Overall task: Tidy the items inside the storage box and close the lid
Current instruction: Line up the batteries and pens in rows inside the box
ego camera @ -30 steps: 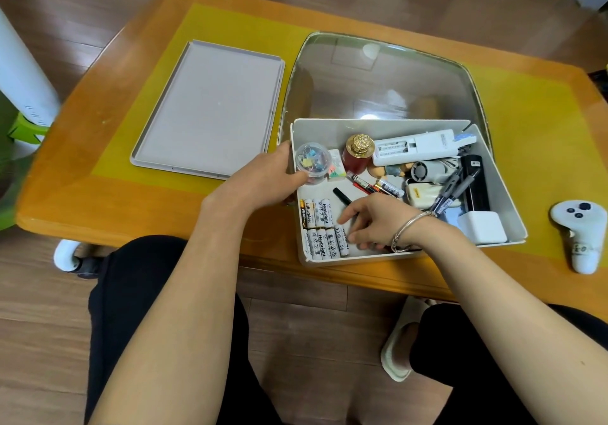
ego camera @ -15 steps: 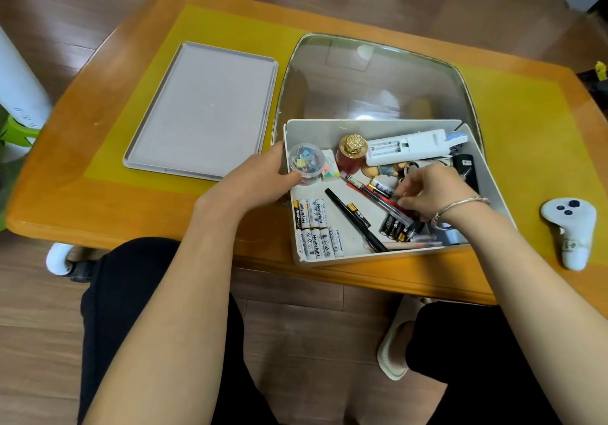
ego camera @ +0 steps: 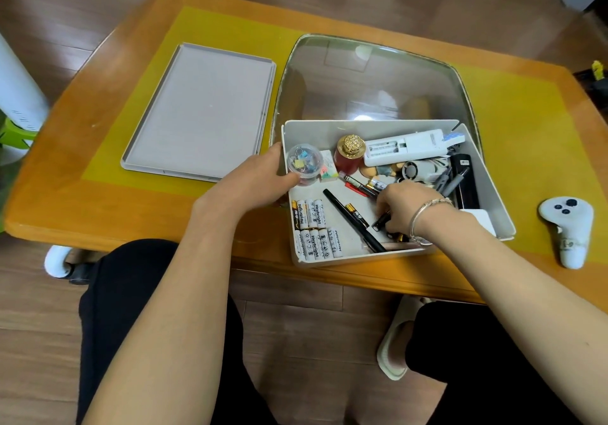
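We are noting the box (ego camera: 391,191) sitting on the table (ego camera: 98,201), lid (ego camera: 200,112) lying off to its left. Left hand (ego camera: 260,181) is gripping the box's left wall; right hand (ego camera: 403,207) is pinching a dark pen (ego camera: 381,221) inside. Batteries (ego camera: 314,227) are lying aligned; remaining items are awaiting sorting, and closing is pending.

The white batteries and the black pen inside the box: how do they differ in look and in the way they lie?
The white batteries are short, labelled cylinders, several packed side by side in two rows at the box's near left corner; the black pen is one long, thin, dark thing. The batteries lie parallel to each other, while the pen lies diagonally across the floor of the storage box. Neither hand touches them; both lie flat.
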Demonstrator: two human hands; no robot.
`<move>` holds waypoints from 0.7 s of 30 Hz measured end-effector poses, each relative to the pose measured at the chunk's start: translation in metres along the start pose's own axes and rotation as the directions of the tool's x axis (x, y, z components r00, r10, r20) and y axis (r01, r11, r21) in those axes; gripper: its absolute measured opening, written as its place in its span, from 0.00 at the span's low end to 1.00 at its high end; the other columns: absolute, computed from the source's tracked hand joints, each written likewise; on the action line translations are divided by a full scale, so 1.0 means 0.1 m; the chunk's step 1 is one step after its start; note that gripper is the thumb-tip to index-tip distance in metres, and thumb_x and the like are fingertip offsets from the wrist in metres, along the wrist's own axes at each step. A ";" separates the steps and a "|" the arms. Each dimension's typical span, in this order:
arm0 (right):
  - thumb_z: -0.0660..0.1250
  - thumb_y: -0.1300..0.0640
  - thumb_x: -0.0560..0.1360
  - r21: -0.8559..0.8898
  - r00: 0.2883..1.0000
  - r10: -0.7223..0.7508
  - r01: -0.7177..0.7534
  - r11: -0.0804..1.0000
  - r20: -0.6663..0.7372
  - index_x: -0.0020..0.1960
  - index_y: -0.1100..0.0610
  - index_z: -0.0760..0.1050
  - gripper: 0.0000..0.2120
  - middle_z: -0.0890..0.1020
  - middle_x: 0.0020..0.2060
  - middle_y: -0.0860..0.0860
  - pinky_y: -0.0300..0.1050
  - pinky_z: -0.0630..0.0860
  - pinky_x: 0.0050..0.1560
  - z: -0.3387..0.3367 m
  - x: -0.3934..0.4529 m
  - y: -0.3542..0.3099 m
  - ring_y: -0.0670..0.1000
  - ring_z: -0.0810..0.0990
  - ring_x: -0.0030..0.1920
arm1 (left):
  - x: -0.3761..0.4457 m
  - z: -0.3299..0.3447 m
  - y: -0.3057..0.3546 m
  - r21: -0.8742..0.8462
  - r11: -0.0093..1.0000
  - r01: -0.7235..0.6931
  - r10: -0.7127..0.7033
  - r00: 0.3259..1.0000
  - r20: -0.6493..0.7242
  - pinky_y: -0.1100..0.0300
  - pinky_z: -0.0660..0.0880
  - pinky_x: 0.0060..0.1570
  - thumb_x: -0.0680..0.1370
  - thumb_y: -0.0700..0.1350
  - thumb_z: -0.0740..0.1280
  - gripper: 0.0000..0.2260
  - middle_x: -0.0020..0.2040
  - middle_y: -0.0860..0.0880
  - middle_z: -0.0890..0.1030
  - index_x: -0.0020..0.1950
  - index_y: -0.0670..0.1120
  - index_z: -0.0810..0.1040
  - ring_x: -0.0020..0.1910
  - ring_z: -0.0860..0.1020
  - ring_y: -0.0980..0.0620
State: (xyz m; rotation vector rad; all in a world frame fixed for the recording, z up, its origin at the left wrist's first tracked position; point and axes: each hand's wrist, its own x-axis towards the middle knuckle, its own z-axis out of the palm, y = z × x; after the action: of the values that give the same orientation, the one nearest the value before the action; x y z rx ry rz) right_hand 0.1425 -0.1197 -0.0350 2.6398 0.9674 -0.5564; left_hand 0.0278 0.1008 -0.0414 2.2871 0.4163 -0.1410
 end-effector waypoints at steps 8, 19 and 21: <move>0.71 0.53 0.67 0.091 0.977 -0.106 0.125 0.988 -0.186 0.44 0.52 0.80 0.07 0.81 0.39 0.51 0.43 0.74 0.42 -0.01 0.01 -0.02 0.55 0.79 0.44 | 0.01 0.00 -0.02 0.005 1.000 -0.013 0.013 1.000 -0.003 0.70 0.67 0.28 0.79 0.52 0.63 0.22 0.50 0.56 0.73 0.72 0.52 0.62 0.37 0.74 0.62; 0.73 0.60 0.70 0.777 0.991 -0.062 0.129 0.616 -0.115 0.45 0.55 0.73 0.09 0.81 0.27 0.53 0.42 0.78 0.26 -0.08 0.04 -0.80 0.48 0.82 0.26 | 0.01 0.00 -0.01 0.013 1.000 -0.020 0.020 0.999 -0.026 0.68 0.67 0.30 0.79 0.51 0.63 0.21 0.48 0.53 0.74 0.71 0.51 0.64 0.38 0.74 0.61; 0.73 0.59 0.70 0.783 0.994 -0.051 0.111 0.612 -0.101 0.44 0.55 0.72 0.10 0.81 0.28 0.54 0.44 0.79 0.26 -0.06 0.07 -0.86 0.50 0.82 0.26 | 0.01 0.00 -0.02 0.015 1.000 -0.017 0.018 0.999 -0.027 0.68 0.67 0.30 0.79 0.51 0.63 0.21 0.47 0.53 0.74 0.71 0.51 0.63 0.38 0.75 0.60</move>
State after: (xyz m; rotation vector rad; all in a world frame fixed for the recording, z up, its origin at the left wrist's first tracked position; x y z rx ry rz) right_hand 0.0923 -0.0502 -0.0433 3.4114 1.0263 -1.1524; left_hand 0.0286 0.1021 -0.0428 2.3084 0.4104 -0.1048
